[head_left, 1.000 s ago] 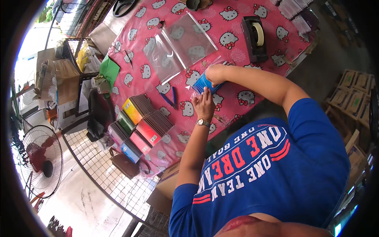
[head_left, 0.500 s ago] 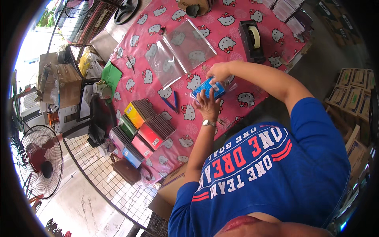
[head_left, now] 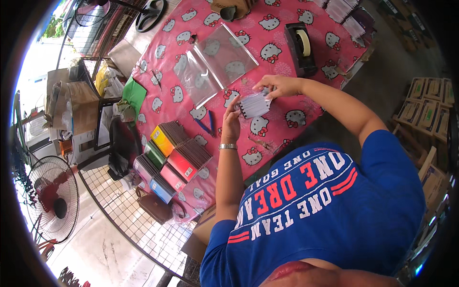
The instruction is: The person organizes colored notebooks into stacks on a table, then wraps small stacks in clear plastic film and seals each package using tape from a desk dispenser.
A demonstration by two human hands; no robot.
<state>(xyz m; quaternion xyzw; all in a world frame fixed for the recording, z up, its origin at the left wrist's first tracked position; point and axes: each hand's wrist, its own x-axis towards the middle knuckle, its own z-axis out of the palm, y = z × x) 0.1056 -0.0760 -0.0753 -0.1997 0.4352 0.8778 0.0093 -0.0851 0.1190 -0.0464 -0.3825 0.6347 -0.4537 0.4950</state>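
Between my two hands a small stack of spiral notebooks (head_left: 255,105) in clear plastic is tipped up, its pale page edges and dark coils facing me. My left hand (head_left: 232,116), with a metal watch on the wrist, grips its left end. At its upper right corner, my right hand (head_left: 283,87) pinches the plastic wrap. Blue pliers (head_left: 205,125) lie on the table left of my left hand. Beyond the hands, clear plastic sheets (head_left: 217,62) are spread flat. Stacked notebooks in yellow, green, red, pink and blue (head_left: 174,153) stand at the near left.
The table has a pink cartoon-cat cover (head_left: 258,155). A black tape dispenser (head_left: 301,50) stands at the far right, beyond my right forearm. More wrapped stacks (head_left: 342,16) sit in the far right corner. A brown bag (head_left: 155,208) and a fan (head_left: 52,201) are at left.
The notebook stack has turned from blue cover upward to page edges and coils facing me. My left hand has moved left from on top to its end; my right hand has shifted slightly right.
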